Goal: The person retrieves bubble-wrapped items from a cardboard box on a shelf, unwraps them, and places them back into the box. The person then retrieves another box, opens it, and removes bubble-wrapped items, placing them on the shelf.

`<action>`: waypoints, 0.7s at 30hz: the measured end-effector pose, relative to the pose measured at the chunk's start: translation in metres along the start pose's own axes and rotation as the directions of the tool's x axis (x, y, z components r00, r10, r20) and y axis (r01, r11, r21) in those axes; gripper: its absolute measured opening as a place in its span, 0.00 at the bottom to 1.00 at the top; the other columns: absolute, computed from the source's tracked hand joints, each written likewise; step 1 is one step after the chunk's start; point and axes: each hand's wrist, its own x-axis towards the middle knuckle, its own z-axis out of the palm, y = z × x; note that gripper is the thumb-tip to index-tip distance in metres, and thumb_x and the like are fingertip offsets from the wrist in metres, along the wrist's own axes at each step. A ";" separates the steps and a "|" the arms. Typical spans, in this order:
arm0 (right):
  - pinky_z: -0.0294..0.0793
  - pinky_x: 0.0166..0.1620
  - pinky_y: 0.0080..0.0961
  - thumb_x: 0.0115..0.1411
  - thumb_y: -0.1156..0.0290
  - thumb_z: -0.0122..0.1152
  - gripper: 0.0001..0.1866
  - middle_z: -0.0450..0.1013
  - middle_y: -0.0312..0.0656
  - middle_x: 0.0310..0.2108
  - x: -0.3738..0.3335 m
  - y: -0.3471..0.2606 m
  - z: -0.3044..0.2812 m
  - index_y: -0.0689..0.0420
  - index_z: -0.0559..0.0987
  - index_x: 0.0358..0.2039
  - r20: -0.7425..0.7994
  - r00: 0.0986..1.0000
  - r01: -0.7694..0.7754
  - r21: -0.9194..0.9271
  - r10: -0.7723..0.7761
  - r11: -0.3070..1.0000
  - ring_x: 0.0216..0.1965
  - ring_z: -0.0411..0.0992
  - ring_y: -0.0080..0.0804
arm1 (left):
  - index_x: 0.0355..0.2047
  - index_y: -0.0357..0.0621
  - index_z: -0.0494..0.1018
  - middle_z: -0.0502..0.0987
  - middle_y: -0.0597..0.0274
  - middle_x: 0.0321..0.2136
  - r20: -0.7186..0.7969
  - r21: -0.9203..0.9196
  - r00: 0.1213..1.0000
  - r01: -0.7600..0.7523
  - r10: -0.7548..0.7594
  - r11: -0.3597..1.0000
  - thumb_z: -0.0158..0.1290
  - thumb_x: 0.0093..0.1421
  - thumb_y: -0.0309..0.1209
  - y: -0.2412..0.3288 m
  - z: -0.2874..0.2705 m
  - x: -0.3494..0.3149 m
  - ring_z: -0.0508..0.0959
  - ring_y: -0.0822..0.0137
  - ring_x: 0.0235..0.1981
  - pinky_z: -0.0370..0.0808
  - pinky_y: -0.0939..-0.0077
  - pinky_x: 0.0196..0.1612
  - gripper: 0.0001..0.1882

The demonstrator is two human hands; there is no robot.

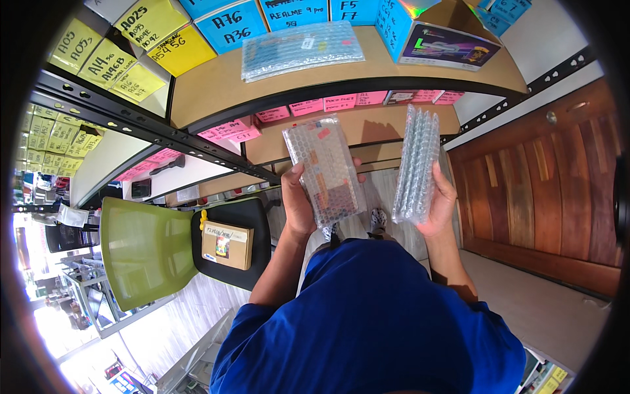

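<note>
My left hand (299, 205) grips a flat bubble-wrapped package (326, 172), its broad face turned up and brown, orange and red patches showing through the plastic. In my right hand (441, 205) is a stack of bubble-wrapped packages (416, 164), held on edge so that several layered edges show. A gap separates the two bundles, both in front of the shelving. Another flat bubble-wrapped bundle (303, 50) lies on the upper shelf beyond my hands. What is inside the wraps I cannot make out.
The brown shelf (275, 92) carries blue boxes (231, 27), yellow boxes (180, 51) and a dark printed box (449, 47). Pink boxes (306, 107) line the level below. At left, a green-backed chair (147, 253) holds a cardboard box (226, 245). A wooden door (535, 177) stands at right.
</note>
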 end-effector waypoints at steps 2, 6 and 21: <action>0.78 0.55 0.45 0.69 0.61 0.56 0.24 0.77 0.50 0.53 0.001 -0.002 -0.006 0.63 0.71 0.60 0.095 0.995 -0.043 -0.013 0.044 0.999 0.52 0.78 0.44 | 0.69 0.39 0.56 0.74 0.41 0.56 -0.004 0.003 1.000 0.011 -0.011 1.000 0.33 0.65 0.60 0.000 0.004 0.000 0.78 0.46 0.52 0.76 0.49 0.55 0.43; 0.76 0.57 0.44 0.69 0.60 0.56 0.26 0.75 0.51 0.55 -0.003 0.008 0.002 0.63 0.70 0.62 0.033 0.997 -0.064 -0.082 0.067 0.995 0.53 0.77 0.44 | 0.68 0.37 0.58 0.74 0.42 0.56 -0.050 0.021 0.998 0.040 -0.039 0.999 0.36 0.69 0.54 -0.001 0.007 0.004 0.78 0.49 0.54 0.75 0.55 0.57 0.37; 0.72 0.62 0.45 0.68 0.61 0.56 0.30 0.73 0.51 0.58 0.001 0.022 0.005 0.63 0.65 0.65 -0.026 1.000 -0.023 -0.237 0.017 0.971 0.57 0.74 0.44 | 0.63 0.38 0.65 0.76 0.52 0.52 -0.285 0.112 0.957 -0.025 0.057 0.993 0.44 0.70 0.58 -0.001 0.021 0.001 0.80 0.59 0.49 0.79 0.60 0.51 0.37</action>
